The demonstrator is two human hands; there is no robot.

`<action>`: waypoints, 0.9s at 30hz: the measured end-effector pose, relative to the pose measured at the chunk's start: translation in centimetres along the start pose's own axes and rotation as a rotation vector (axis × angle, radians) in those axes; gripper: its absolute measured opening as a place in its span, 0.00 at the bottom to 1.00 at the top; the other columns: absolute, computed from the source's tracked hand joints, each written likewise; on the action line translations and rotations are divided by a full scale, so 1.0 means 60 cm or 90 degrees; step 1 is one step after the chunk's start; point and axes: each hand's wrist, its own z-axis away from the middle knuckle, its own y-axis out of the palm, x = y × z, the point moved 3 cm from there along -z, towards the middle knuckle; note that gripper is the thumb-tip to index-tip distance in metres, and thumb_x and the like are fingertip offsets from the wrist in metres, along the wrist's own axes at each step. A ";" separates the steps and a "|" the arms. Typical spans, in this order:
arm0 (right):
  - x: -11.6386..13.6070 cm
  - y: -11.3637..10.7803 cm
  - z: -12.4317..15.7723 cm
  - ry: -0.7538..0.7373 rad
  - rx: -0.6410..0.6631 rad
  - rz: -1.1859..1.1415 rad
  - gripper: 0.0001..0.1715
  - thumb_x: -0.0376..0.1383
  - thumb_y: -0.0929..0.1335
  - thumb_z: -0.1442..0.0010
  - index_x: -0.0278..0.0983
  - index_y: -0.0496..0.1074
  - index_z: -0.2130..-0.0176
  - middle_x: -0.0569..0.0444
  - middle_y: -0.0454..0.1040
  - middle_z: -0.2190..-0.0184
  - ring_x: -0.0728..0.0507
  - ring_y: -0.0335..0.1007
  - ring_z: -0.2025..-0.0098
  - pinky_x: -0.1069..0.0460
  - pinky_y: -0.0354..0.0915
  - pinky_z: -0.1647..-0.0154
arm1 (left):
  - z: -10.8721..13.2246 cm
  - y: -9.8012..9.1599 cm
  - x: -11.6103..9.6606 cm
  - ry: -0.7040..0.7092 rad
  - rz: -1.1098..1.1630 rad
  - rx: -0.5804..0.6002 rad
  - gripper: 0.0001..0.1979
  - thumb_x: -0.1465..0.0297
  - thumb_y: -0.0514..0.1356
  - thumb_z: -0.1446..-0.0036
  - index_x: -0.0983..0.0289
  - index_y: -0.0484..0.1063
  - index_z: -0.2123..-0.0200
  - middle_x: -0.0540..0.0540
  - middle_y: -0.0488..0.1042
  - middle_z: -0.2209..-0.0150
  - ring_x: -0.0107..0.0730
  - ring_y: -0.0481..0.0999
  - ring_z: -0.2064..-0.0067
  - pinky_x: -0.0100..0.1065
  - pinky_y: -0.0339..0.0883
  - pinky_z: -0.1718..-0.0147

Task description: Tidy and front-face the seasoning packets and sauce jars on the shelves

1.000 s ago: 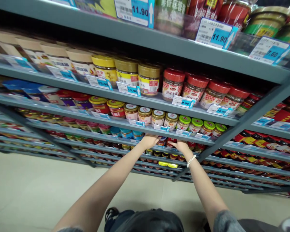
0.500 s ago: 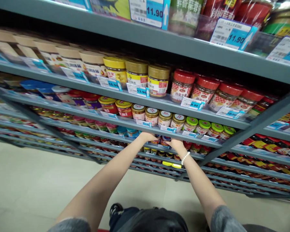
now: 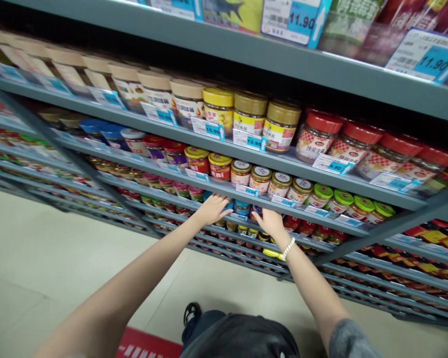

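My left hand (image 3: 211, 210) is at the shelf with blue-lidded jars (image 3: 242, 208), palm down, fingers apart, holding nothing. To its right, my right hand (image 3: 270, 222) reaches into the same shelf. Its thumb points left beside a dark-blue-lidded jar (image 3: 257, 213), and its other fingertips are hidden under the shelf edge above. Whether it grips a jar cannot be made out. A beaded bracelet (image 3: 288, 248) circles the right wrist. Just above the hands stand gold-lidded jars (image 3: 260, 180) and green-lidded jars (image 3: 320, 195).
Higher up are red-lidded jars (image 3: 318, 135) and beige-lidded jars (image 3: 187, 99) behind price tags. A slanting grey upright (image 3: 392, 219) divides the shelving at the right. Below lie the pale floor (image 3: 164, 293) and a red floor sign (image 3: 145, 344).
My left hand has come out from the jars and moved left, its fingers now showing spread. My right hand stays at the shelf. The view has shifted left.
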 end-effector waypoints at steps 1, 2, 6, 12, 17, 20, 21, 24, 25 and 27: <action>0.018 0.005 -0.016 -0.002 0.002 -0.006 0.30 0.51 0.58 0.32 0.34 0.67 0.43 0.40 0.72 0.48 0.34 0.67 0.44 0.44 0.61 0.43 | 0.015 -0.001 0.020 -0.009 0.001 -0.007 0.31 0.54 0.45 0.34 0.71 0.62 0.39 0.68 0.64 0.42 0.50 0.60 0.39 0.45 0.51 0.39; 0.034 0.012 -0.031 -0.001 0.003 -0.011 0.30 0.51 0.58 0.32 0.34 0.67 0.44 0.41 0.72 0.49 0.35 0.66 0.44 0.45 0.60 0.42 | 0.029 -0.002 0.039 -0.021 0.003 -0.008 0.30 0.54 0.45 0.33 0.70 0.62 0.39 0.67 0.64 0.41 0.50 0.59 0.39 0.45 0.52 0.40; 0.074 0.038 -0.084 0.046 -0.004 -0.027 0.35 0.55 0.64 0.37 0.35 0.67 0.41 0.41 0.71 0.46 0.35 0.64 0.41 0.44 0.55 0.38 | 0.063 -0.008 0.096 -0.031 0.020 -0.005 0.29 0.56 0.46 0.33 0.68 0.58 0.36 0.66 0.61 0.39 0.50 0.60 0.39 0.47 0.57 0.43; 0.072 0.054 -0.109 0.082 0.041 -0.079 0.36 0.54 0.70 0.43 0.39 0.68 0.41 0.47 0.71 0.45 0.36 0.66 0.43 0.44 0.57 0.38 | 0.052 -0.010 0.149 -0.009 0.052 0.042 0.25 0.59 0.48 0.33 0.67 0.65 0.41 0.66 0.69 0.46 0.49 0.66 0.42 0.44 0.61 0.46; 0.087 0.042 -0.097 0.117 0.055 -0.095 0.34 0.54 0.68 0.41 0.39 0.69 0.42 0.48 0.72 0.47 0.38 0.68 0.45 0.47 0.61 0.42 | 0.026 0.010 0.199 -0.031 0.059 0.076 0.23 0.60 0.46 0.32 0.69 0.69 0.45 0.68 0.72 0.49 0.49 0.72 0.48 0.46 0.64 0.48; 0.129 0.045 -0.102 0.138 0.041 -0.091 0.39 0.60 0.67 0.43 0.38 0.70 0.44 0.46 0.73 0.48 0.35 0.68 0.45 0.46 0.63 0.45 | 0.017 0.018 0.214 0.005 0.059 0.097 0.29 0.53 0.51 0.36 0.69 0.66 0.42 0.69 0.69 0.46 0.50 0.70 0.46 0.46 0.61 0.45; 0.146 0.048 -0.107 0.142 0.030 -0.088 0.41 0.62 0.66 0.44 0.38 0.70 0.44 0.46 0.74 0.49 0.35 0.68 0.46 0.46 0.63 0.45 | 0.015 0.019 0.215 0.024 0.056 0.108 0.33 0.50 0.54 0.39 0.69 0.64 0.41 0.69 0.68 0.45 0.51 0.69 0.45 0.46 0.59 0.43; 0.189 0.061 -0.128 0.145 -0.018 -0.058 0.42 0.64 0.63 0.43 0.37 0.70 0.44 0.45 0.74 0.50 0.36 0.68 0.46 0.46 0.60 0.43 | 0.007 0.021 0.211 0.062 0.050 0.138 0.38 0.50 0.59 0.44 0.69 0.61 0.38 0.70 0.64 0.41 0.52 0.66 0.41 0.46 0.54 0.40; 0.198 0.067 -0.134 0.148 -0.033 -0.043 0.42 0.63 0.64 0.42 0.36 0.69 0.43 0.44 0.73 0.49 0.36 0.68 0.46 0.47 0.59 0.42 | 0.005 0.021 0.210 0.063 0.050 0.145 0.37 0.52 0.60 0.43 0.70 0.62 0.39 0.70 0.64 0.41 0.52 0.65 0.41 0.46 0.53 0.39; 0.207 0.077 -0.142 0.153 -0.056 -0.016 0.41 0.61 0.65 0.42 0.34 0.68 0.42 0.42 0.73 0.49 0.36 0.67 0.45 0.47 0.57 0.41 | 0.002 0.022 0.210 0.064 0.058 0.154 0.34 0.55 0.61 0.43 0.70 0.63 0.40 0.70 0.65 0.42 0.51 0.65 0.40 0.45 0.52 0.39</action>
